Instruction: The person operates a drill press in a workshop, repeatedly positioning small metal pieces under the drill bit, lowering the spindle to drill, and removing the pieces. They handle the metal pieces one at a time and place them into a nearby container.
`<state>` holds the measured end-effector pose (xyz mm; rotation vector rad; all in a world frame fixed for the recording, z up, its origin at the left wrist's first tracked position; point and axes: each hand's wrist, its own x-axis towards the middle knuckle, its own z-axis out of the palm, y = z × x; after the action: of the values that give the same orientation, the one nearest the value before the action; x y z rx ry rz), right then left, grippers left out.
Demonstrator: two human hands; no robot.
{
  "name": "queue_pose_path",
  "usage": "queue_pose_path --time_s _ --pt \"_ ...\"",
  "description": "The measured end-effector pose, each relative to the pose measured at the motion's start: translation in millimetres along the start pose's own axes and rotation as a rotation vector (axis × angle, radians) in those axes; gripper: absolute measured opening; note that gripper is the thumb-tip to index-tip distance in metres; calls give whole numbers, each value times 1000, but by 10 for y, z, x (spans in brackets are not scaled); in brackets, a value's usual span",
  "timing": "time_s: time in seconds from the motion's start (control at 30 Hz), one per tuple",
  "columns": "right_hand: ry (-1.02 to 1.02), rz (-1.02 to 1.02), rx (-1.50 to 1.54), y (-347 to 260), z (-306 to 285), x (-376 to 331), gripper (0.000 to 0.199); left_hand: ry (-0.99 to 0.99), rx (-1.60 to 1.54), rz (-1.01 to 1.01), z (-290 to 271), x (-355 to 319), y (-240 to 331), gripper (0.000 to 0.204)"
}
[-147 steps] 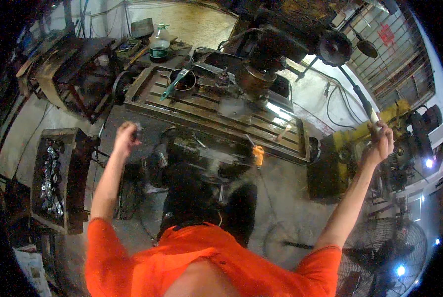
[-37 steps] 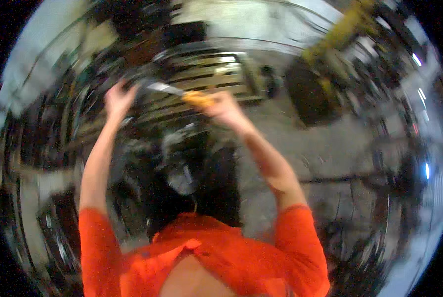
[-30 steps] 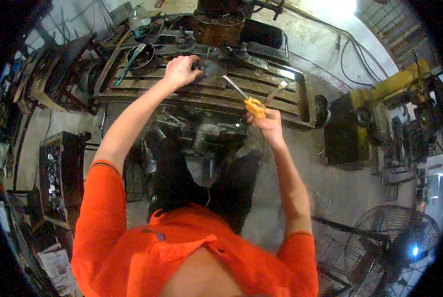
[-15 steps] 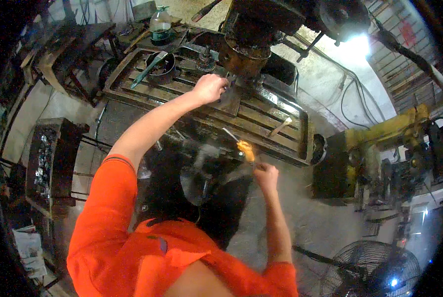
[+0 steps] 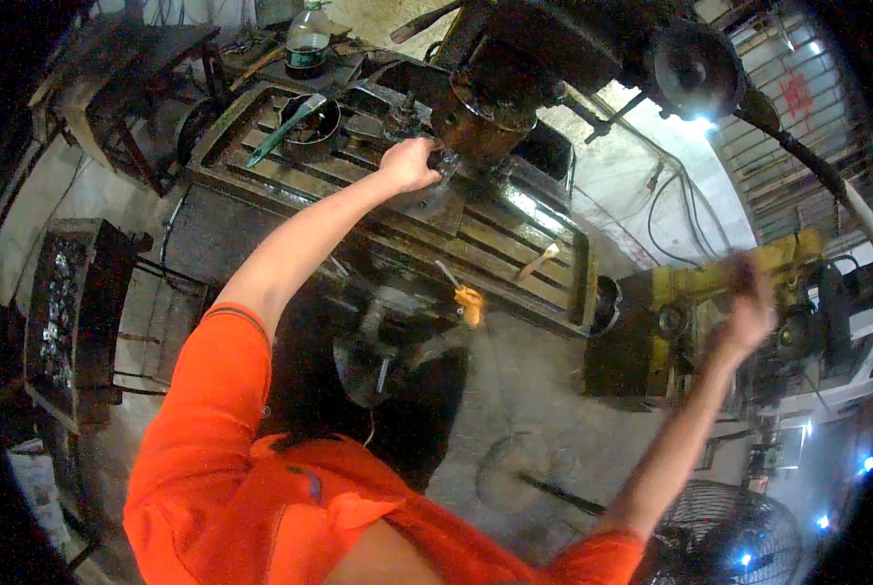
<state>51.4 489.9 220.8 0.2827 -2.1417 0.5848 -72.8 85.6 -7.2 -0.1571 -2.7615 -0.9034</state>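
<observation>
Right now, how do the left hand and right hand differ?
The left hand is fairly sharp; the right hand is motion-blurred. The left hand is over the slotted table, near the brown cylindrical machine head; the right hand appears past the table's right end. Both are bare.

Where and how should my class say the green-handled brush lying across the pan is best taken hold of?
Probably by the free end of its green handle, coming from above at the front left of the slotted table. The brush slants across the pan, bristle end over it, while the slim handle juts past the near left rim, exposed to pinching.
</observation>
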Motion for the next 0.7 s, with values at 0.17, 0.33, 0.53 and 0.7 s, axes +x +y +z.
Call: queue_pose_path --time_s 0.17,0.33,0.53,0.7 --pt "166 -75 1001 -502 -847 1457 49 -82 25 -46 46 103 9 43" --pt "232 -71 476 -508 -882 1370 29 -10 -9 -41 61 79 -33 39" --pt "254 -159 404 -463 -576 355 45 -26 45 -91 121 90 -61 36" --pt "195 -170 776 -429 -480 166 41 1 -21 -83 139 107 -8 34"
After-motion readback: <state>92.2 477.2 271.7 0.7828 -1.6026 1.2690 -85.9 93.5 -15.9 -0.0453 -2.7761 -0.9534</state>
